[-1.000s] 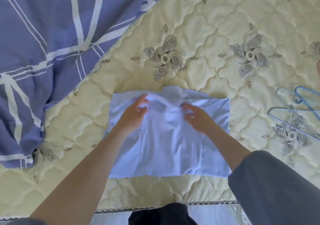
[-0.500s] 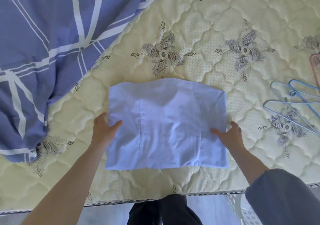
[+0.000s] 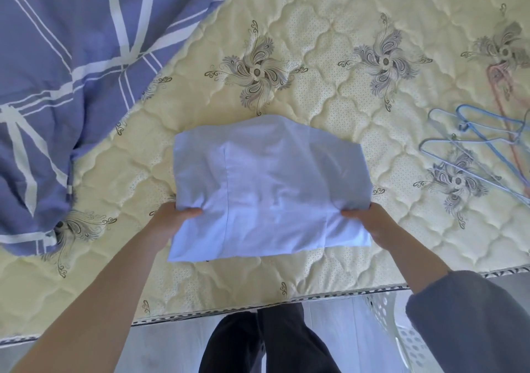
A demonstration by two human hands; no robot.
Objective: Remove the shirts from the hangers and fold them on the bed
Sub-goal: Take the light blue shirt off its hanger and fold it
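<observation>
A pale blue shirt [image 3: 269,189], folded into a rough rectangle, lies near the front edge of the cream quilted mattress [image 3: 329,28]. My left hand [image 3: 175,218] grips its left side, thumb on top and fingers tucked under the cloth. My right hand [image 3: 370,220] grips the right side the same way. The near part of the shirt bunches between the two hands. Empty hangers lie to the right: several light blue wire hangers [image 3: 470,146] and a pink hanger [image 3: 504,97].
A purple duvet with white stripes [image 3: 63,66] covers the mattress at the left. The mattress front edge [image 3: 229,306] runs below my arms, with floor and my dark trousers [image 3: 266,344] beyond it. A white perforated basket [image 3: 398,341] stands at the lower right.
My hands left the collar area at the top of the shirt, moved down to its two sides, and now grip the side edges with fingers under the cloth.
</observation>
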